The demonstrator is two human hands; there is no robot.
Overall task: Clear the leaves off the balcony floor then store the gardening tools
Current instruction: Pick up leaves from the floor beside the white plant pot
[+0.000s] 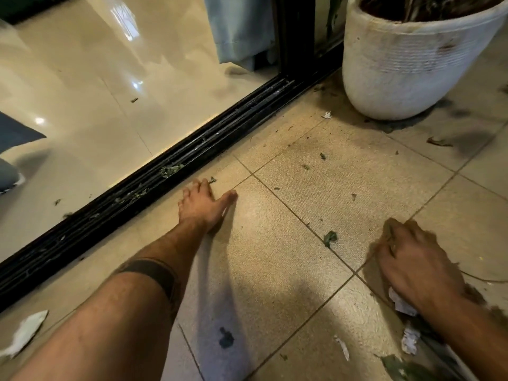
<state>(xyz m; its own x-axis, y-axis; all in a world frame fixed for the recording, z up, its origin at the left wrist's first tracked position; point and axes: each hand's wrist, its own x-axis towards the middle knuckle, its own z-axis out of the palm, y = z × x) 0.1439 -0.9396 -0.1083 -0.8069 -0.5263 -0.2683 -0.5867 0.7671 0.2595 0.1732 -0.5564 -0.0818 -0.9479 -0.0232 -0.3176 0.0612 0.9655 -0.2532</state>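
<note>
Leaves: green scraps [330, 238] strewn over balcony floor tiles [275, 270], more caught in black door track [170, 170]. Left hand [202, 206] flat, fingers spread beside track. Right hand [415, 264] blurred, curled over debris; grasp unclear. White planter [412, 72] at far edge, holding soil and stalks.

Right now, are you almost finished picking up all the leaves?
Not yet. The left hand rests flat on the balcony tiles by the door track; the right hand presses on debris, blurred. Left: a green leaf bit, scraps in the track, bits near the white pot. No tools are visible.
</note>
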